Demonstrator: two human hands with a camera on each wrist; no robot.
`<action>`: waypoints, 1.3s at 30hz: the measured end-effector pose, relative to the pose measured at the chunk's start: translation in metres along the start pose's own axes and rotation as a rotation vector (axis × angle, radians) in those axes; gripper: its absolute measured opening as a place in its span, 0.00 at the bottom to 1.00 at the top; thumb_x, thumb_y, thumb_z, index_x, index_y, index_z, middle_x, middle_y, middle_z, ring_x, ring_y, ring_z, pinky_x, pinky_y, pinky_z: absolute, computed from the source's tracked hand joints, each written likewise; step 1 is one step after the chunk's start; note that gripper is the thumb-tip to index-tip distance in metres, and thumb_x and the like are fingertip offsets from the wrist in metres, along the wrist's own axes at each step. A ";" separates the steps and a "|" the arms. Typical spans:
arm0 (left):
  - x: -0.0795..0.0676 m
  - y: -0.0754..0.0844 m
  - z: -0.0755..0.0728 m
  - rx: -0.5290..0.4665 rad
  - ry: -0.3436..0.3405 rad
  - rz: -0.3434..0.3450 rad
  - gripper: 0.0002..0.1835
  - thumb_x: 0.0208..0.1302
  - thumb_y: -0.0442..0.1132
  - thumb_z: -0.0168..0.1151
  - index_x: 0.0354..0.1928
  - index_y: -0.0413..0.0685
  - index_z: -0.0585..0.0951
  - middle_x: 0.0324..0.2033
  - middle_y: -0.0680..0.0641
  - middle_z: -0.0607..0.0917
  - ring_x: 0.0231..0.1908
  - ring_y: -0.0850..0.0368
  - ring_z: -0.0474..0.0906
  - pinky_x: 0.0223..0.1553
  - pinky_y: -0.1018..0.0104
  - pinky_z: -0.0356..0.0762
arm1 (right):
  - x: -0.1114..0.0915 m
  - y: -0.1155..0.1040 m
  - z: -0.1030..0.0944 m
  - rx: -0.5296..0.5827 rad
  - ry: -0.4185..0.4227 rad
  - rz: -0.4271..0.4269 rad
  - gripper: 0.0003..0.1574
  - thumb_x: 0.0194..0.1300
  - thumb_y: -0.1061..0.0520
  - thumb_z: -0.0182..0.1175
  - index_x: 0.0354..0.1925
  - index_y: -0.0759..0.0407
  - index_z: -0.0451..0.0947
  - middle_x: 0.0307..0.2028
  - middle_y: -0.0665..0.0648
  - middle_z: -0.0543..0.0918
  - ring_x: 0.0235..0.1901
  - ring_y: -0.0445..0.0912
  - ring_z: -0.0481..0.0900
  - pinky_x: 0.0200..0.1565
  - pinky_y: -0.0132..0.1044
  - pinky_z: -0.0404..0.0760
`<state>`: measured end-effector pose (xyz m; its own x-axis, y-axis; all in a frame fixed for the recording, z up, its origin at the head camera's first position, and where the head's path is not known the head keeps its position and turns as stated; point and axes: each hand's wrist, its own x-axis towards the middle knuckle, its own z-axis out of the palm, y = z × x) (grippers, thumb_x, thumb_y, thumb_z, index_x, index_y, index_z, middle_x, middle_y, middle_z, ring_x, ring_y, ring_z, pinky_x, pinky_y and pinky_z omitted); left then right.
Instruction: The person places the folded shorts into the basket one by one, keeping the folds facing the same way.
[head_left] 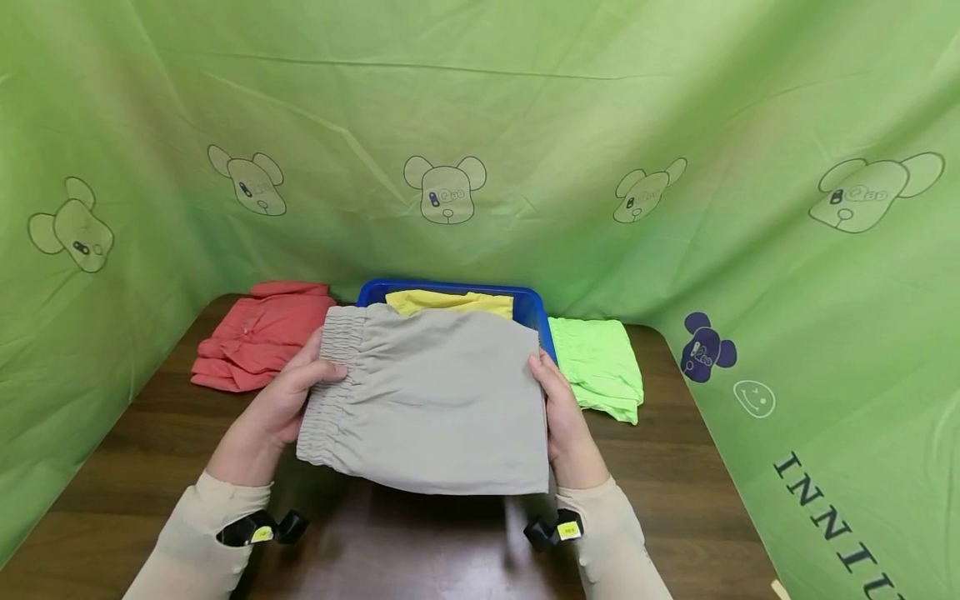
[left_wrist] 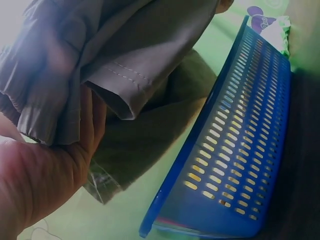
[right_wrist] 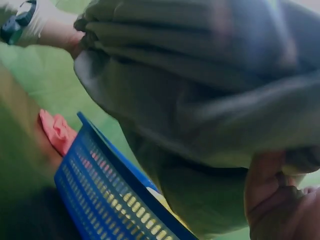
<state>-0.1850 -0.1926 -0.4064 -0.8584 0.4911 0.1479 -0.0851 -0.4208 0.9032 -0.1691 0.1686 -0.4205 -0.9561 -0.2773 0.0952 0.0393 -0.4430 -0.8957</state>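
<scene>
Just by the blue slotted plastic basket (left_wrist: 232, 150), a folded grey cloth garment (head_left: 435, 400) is held up. Left hand (head_left: 295, 392) grips its gathered elastic waistband (head_left: 326, 417), right hand (head_left: 566, 414) grips the opposite edge. Pull evenly, ends level; fingers should support the hanging lower layer (left_wrist: 135, 150).

On the right side of the green fabric backdrop (head_left: 817, 333), the dark capitals "INNI" (head_left: 808, 490) can be read, followed by what seems a U, cut by the frame's edge. Small lettering, seemingly "Qao", is borne by the outlined bear heads (head_left: 447, 200) and the purple bear head (head_left: 701, 353). Beside the latter, a white winking smiley (head_left: 754, 399) is printed. The yellow labels (head_left: 569, 531) on the black wrist devices (head_left: 239, 531) cannot be read.
</scene>
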 end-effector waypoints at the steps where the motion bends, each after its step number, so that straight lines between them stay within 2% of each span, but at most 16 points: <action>1: 0.000 -0.001 0.000 -0.005 -0.005 0.004 0.34 0.72 0.23 0.39 0.74 0.57 0.52 0.57 0.51 0.78 0.48 0.59 0.84 0.47 0.66 0.85 | 0.000 0.001 0.000 0.006 0.007 0.004 0.24 0.83 0.49 0.43 0.71 0.49 0.58 0.48 0.46 0.81 0.44 0.38 0.83 0.46 0.32 0.82; 5: 0.002 -0.003 -0.002 -0.005 -0.003 0.009 0.33 0.73 0.23 0.40 0.74 0.56 0.52 0.58 0.51 0.77 0.48 0.59 0.84 0.48 0.65 0.84 | 0.002 0.001 0.000 -0.039 0.054 -0.001 0.31 0.80 0.57 0.45 0.76 0.50 0.56 0.49 0.49 0.81 0.43 0.40 0.84 0.46 0.33 0.83; 10: 0.007 -0.005 -0.003 0.025 0.051 -0.011 0.31 0.74 0.24 0.42 0.72 0.57 0.53 0.57 0.51 0.76 0.47 0.59 0.84 0.47 0.65 0.85 | 0.006 -0.004 0.000 -0.113 0.105 -0.036 0.35 0.76 0.64 0.43 0.77 0.51 0.56 0.52 0.52 0.78 0.44 0.42 0.83 0.45 0.34 0.83; 17: 0.019 -0.002 0.000 0.061 0.097 -0.040 0.29 0.75 0.26 0.44 0.71 0.57 0.53 0.56 0.50 0.76 0.46 0.59 0.84 0.45 0.65 0.85 | 0.014 -0.011 -0.002 -0.145 0.145 -0.056 0.35 0.76 0.64 0.44 0.77 0.49 0.56 0.59 0.53 0.75 0.50 0.43 0.80 0.51 0.35 0.80; 22: 0.030 0.005 0.003 0.113 0.130 -0.048 0.28 0.75 0.27 0.44 0.70 0.58 0.54 0.54 0.49 0.76 0.44 0.60 0.83 0.44 0.67 0.84 | 0.025 -0.017 -0.006 -0.192 0.162 -0.087 0.34 0.78 0.61 0.48 0.77 0.49 0.56 0.56 0.51 0.78 0.47 0.42 0.82 0.49 0.35 0.82; 28: 0.042 0.008 0.000 0.148 0.165 -0.035 0.25 0.75 0.28 0.46 0.67 0.58 0.58 0.52 0.51 0.78 0.43 0.60 0.82 0.45 0.68 0.83 | 0.039 -0.024 -0.010 -0.239 0.191 -0.074 0.35 0.75 0.63 0.51 0.76 0.51 0.58 0.43 0.49 0.85 0.39 0.42 0.86 0.42 0.35 0.84; 39: 0.065 0.012 -0.012 0.191 0.272 -0.050 0.22 0.75 0.30 0.50 0.63 0.59 0.62 0.50 0.52 0.79 0.42 0.60 0.82 0.44 0.67 0.82 | 0.066 -0.034 -0.018 -0.353 0.161 -0.067 0.37 0.74 0.68 0.48 0.77 0.57 0.54 0.50 0.51 0.81 0.41 0.41 0.85 0.43 0.34 0.84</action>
<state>-0.2477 -0.1745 -0.3911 -0.9612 0.2755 0.0115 -0.0565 -0.2379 0.9697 -0.2388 0.1809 -0.3916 -0.9876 -0.1078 0.1140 -0.1000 -0.1269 -0.9869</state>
